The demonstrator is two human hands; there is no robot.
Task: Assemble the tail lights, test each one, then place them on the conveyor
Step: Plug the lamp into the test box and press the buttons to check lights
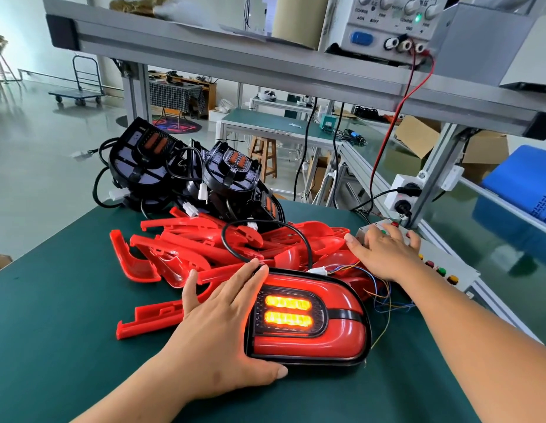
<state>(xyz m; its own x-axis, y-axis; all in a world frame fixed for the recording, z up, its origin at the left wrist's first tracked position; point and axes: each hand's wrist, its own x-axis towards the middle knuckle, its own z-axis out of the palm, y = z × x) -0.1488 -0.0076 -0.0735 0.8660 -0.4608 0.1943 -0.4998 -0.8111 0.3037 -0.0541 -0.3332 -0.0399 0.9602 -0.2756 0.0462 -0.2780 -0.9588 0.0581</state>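
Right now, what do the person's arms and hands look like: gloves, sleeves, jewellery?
The left hand and right hand are bare: no gloves, rings or tape show, and the visible nails are short and unpainted. The left forearm and right forearm are bare too, with no sleeve, watch or wristband in view.

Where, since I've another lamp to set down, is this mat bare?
Bare mat lies near-left, between the red lens covers and the mat's left edge, and along the near strip below the lit tail light. Crowded: covers mid-table, black housings behind, wires beside the button box.
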